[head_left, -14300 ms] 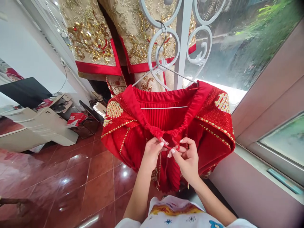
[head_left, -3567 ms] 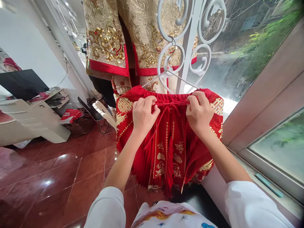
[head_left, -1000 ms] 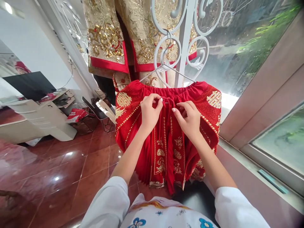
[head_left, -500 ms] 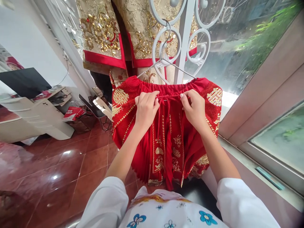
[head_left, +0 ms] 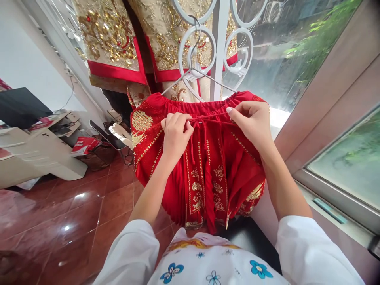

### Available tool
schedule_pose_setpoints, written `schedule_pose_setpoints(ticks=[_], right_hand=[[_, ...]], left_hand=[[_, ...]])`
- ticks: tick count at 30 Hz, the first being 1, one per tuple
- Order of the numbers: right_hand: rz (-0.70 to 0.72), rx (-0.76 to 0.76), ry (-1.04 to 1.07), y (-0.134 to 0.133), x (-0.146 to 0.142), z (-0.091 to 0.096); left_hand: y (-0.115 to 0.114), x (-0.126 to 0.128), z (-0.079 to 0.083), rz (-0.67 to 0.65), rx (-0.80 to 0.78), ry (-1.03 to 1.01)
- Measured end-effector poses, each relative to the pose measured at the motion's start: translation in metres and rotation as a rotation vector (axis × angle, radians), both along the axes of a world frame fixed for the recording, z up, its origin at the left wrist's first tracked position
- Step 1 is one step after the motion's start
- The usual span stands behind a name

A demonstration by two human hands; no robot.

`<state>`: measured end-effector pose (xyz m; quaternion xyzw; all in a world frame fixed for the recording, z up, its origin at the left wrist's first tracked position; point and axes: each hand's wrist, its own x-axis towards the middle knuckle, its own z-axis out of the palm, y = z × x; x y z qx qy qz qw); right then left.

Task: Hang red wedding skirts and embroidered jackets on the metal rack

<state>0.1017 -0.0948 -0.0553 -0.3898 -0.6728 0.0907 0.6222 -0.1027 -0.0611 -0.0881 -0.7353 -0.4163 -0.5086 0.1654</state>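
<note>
Head view: a red skirt [head_left: 204,170] is hanging by its gathered waistband [head_left: 208,106] on a wire hanger [head_left: 190,65], in front of the person and before a white scrolled rack [head_left: 219,47]. Its red cord [head_left: 214,116] is lying across the front of the waistband, knotted near the middle, with loose ends dangling below the knot over the gold-beaded panels. The left hand [head_left: 176,134] is grasping the cord just beside the knot, its fingers curling over the waistband and its thumb pressing toward them. The right hand [head_left: 252,120] is pinching the cord between thumb and forefinger, farther from the knot, and the strands between it and the knot are running nearly straight. Both white sleeves [head_left: 129,253] are reaching up from below. Behind the hanger, a gold-sequined garment [head_left: 108,37] with red borders is hanging. On the left side, a dark monitor [head_left: 23,107] is standing on a pale desk [head_left: 44,156], and a red box [head_left: 84,145] is sitting near it above the glossy tiled floor [head_left: 115,194]. To the right, a window [head_left: 276,67] is showing green leaves outside.
</note>
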Motion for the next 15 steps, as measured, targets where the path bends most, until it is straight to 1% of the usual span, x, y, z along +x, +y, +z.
schedule_pose_setpoints(ticks=[1,2,4,6,9,12,15], right_hand=[[-0.031,0.025,-0.027,-0.001,0.0,0.001],[-0.021,0.033,-0.038,-0.003,-0.001,0.002],[0.065,0.011,-0.01,-0.004,-0.004,0.001],[0.161,-0.031,0.074,-0.003,-0.008,-0.001],[0.259,-0.08,0.222,0.004,-0.017,-0.002],[0.334,-0.124,0.304,0.011,-0.025,-0.001],[0.315,-0.138,0.307,0.017,-0.026,0.0]], left_hand=[[-0.001,0.001,0.0,-0.013,-0.006,-0.03],[-0.001,0.002,0.001,-0.039,-0.013,-0.072],[-0.002,0.006,0.003,-0.13,-0.038,-0.175],[-0.004,0.01,0.007,-0.235,-0.079,-0.255],[-0.006,0.014,0.012,-0.345,-0.165,-0.271],[-0.006,0.014,0.014,-0.379,-0.221,-0.235],[-0.005,0.007,0.014,-0.351,-0.252,-0.214]])
